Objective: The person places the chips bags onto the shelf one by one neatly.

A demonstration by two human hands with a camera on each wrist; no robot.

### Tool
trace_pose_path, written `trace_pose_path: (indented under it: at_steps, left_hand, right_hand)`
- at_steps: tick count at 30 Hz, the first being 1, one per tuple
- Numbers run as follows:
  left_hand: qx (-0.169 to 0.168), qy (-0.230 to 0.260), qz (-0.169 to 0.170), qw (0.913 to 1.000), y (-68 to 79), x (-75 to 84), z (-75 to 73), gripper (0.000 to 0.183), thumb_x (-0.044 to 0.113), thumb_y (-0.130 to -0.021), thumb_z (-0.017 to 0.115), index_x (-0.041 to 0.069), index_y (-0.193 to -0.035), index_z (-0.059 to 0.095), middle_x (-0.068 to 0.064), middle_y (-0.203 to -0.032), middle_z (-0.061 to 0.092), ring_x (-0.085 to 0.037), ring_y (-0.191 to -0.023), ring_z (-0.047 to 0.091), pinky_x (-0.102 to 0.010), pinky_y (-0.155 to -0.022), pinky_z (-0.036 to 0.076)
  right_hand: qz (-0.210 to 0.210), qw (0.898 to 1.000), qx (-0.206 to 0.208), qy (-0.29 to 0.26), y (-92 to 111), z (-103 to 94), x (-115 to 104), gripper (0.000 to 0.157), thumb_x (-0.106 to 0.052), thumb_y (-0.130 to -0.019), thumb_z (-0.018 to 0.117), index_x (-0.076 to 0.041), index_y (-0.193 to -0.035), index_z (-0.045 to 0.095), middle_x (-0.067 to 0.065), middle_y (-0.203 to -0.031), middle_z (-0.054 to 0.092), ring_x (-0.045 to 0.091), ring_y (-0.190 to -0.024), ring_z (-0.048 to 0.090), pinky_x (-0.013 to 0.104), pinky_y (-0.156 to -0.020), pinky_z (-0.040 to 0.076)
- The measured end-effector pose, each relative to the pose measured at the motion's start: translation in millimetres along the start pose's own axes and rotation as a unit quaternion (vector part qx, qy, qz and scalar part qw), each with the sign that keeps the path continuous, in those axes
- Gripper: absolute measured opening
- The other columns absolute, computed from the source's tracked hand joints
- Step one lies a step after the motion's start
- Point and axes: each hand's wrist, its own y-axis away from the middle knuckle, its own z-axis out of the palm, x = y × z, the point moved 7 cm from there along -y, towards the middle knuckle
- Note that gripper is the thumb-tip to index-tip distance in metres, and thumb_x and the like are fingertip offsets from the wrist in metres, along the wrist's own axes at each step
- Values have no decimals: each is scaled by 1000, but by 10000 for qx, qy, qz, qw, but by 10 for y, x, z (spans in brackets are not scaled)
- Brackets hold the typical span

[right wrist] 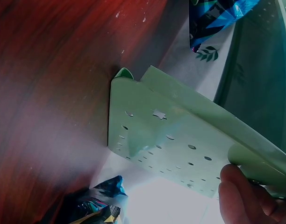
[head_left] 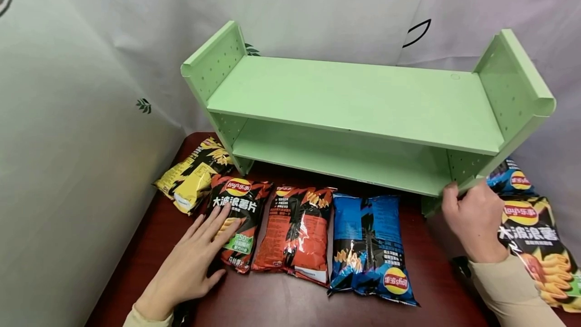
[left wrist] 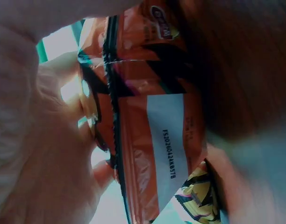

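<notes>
My left hand [head_left: 192,254] lies over a black-and-red bag of chips [head_left: 240,201], its straight fingers spread across the front. Right beside that bag are a red bag of chips [head_left: 295,233], back side up, and a blue one [head_left: 369,246]. Behind this row stands a light green two-tier shelf [head_left: 354,97] with perforated side panels. My right hand [head_left: 478,218] grips the front edge of its right side panel, low down. In the right wrist view, curled fingers [right wrist: 239,196] hold that panel [right wrist: 166,135], whose foot is right at the tabletop.
A yellow bag of chips [head_left: 197,173] lies at the shelf's left end. Past the right end are another blue bag [head_left: 510,178] and a black bag with yellow trim [head_left: 540,246]. Everything rests on a dark red wooden table [head_left: 436,276], with pale fabric [head_left: 317,9] hanging behind.
</notes>
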Motion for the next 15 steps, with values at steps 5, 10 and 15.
trace_pose_path:
  at_steps: [5,10,15]
  left_hand:
    - [-115,-112,-136,9998,16,-20,77,127,38,-54,95,21,-164,32,-12,-174,17,-43,-154,30,-33,-130,-11]
    - [-289,-155,-329,9989,49,-47,129,129,36,-57,94,23,-166,26,-11,-175,14,-43,-155,28,-52,-131,6]
    - [-351,-196,-438,9982,52,-74,163,124,25,-62,91,27,-166,24,-12,-175,13,-50,-152,30,-69,-114,36]
  right_hand:
    - [-17,10000,6,-2,-1,5,2,26,-20,-91,47,2,-77,47,26,-63,46,42,-45,41,35,-44,17]
    - [3,10000,-8,12,1,8,3,26,-20,-91,47,2,-77,46,26,-63,46,43,-45,41,35,-44,17]
    - [49,10000,-30,9,8,8,11,26,-20,-91,48,2,-77,47,25,-63,46,42,-46,41,35,-45,17]
